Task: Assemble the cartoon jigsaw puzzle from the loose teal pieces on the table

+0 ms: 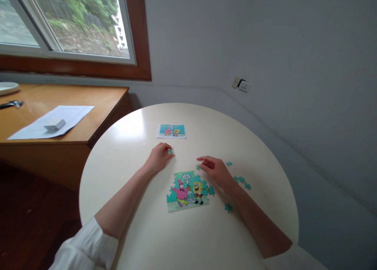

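A partly assembled cartoon jigsaw puzzle [188,191] lies on the round cream table [141,144]. My left hand [159,157] rests above the puzzle's top left, fingers curled on a small teal piece [171,151]. My right hand [214,169] hovers at the puzzle's top right corner, fingers loosely bent, fingertips near a teal piece [198,167] at the puzzle's edge. Loose teal pieces [242,180] lie to the right of that hand, and another loose piece [228,208] sits by my right forearm.
A small reference picture [171,131] of the puzzle lies farther back on the table. A wooden desk [88,120] at the left carries a sheet of paper [53,121] and a small grey object [54,125]. Grey walls close in behind and right.
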Tool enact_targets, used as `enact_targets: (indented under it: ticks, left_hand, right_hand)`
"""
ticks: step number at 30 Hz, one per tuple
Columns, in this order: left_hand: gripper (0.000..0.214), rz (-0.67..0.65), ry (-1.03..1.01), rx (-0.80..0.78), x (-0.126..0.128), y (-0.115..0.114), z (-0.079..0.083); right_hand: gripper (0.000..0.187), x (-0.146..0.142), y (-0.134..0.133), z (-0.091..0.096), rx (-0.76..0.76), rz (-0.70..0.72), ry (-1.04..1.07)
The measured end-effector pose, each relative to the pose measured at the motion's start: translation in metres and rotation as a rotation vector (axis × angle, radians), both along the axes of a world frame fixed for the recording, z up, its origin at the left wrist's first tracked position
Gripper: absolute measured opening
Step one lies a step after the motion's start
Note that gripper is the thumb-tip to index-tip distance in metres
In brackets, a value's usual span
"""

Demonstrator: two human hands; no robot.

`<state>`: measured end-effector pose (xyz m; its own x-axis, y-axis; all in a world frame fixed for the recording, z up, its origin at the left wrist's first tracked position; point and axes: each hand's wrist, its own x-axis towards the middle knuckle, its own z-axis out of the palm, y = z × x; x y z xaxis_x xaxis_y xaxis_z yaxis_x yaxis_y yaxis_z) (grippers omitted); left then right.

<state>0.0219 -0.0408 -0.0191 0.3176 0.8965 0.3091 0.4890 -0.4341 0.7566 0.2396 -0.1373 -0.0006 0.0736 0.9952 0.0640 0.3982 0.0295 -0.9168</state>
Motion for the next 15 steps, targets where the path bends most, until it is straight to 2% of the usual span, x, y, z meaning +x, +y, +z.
enact_targets:
  ticks: [7, 15]
  left_hand:
    - [0.017, -0.006, 0.015, 0.024, -0.0007, -0.0005, 0.0003]
    - [0.016, 0.004, 0.039, 0.023, -0.0006, -0.0004, 0.0004]
  right_hand:
    - [0.023, -0.0015, -0.0016, 0.0013, -0.021, 0.029, -0.03]
    - [0.021, -0.0023, 0.0005, 0.0027, -0.043, 0.013, 0.042]
